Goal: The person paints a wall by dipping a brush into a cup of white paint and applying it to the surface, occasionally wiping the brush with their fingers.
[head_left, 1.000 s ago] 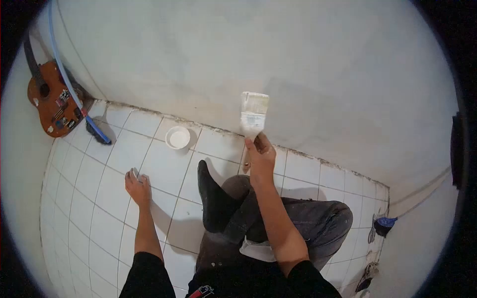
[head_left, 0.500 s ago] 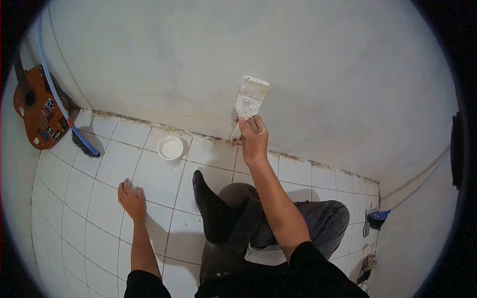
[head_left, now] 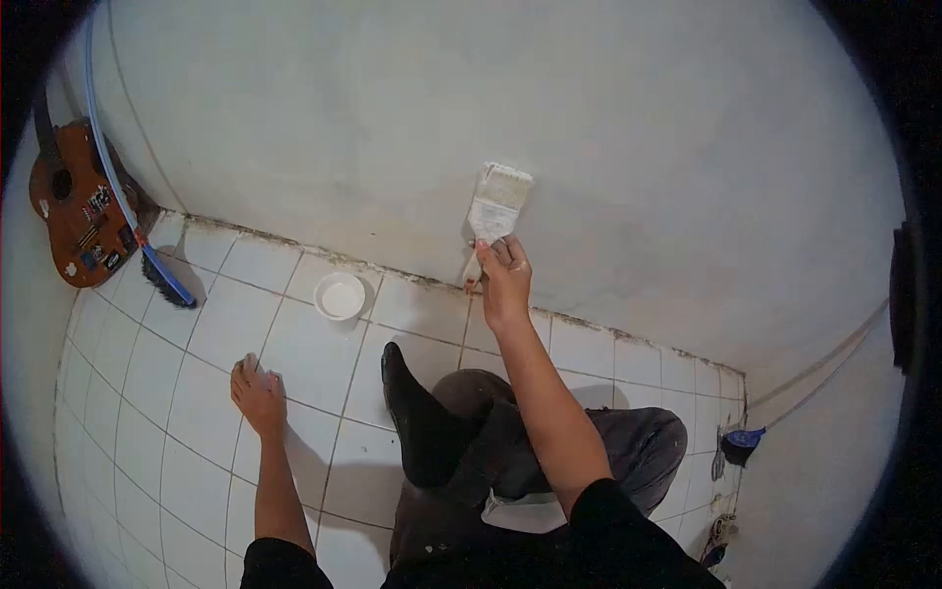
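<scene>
A wide paintbrush coated in white is gripped near its handle by my right hand. Its bristles point up and meet the pale wall a little above the floor line. My left hand rests on the white floor tiles with its fingers spread, holding nothing. Between the two hands, near the foot of the wall, stands a round white bowl with white contents.
A guitar leans in the left corner, a blue-handled brush broom in front of it. My crossed legs and black sock fill the middle, near a white container. Another blue broom stands at the right wall.
The paintbrush and my right hand have shifted slightly down the wall. My left hand has stayed in place on the tiles.
</scene>
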Demonstrator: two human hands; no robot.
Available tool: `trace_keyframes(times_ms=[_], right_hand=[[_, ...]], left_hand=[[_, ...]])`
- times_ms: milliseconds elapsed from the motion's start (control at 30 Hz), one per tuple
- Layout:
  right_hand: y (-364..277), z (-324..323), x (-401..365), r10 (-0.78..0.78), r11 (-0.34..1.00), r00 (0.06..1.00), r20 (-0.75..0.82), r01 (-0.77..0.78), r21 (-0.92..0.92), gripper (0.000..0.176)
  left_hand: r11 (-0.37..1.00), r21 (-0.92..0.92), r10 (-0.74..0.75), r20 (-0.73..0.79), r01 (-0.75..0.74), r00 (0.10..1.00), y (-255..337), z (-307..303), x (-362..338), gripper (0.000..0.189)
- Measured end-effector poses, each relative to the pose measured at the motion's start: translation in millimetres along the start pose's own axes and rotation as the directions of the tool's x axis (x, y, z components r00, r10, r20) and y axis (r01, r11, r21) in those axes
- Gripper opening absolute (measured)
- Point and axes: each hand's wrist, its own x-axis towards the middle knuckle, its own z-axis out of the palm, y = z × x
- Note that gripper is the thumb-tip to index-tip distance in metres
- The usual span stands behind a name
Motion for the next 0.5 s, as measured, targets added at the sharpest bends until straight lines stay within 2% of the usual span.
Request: trace_keyframes(times_ms=[367, 500], right_hand=[[10.8, -2.6, 4.9, 0.037, 0.999, 0.999, -0.027, -0.037, -0.015, 0.035], [14.8, -6.0, 0.2, 0.107, 0.994, 0.994, -0.029, -0.107, -0.013, 0.023]], left_hand=[[0.999, 0.051, -0.02, 0.038, 0.018, 0.999, 4.6, -4.5, 3.6, 0.055], [0.999, 0.027, -0.037, 0.031, 0.036, 0.999, 1.2, -0.6, 3.9, 0.056]])
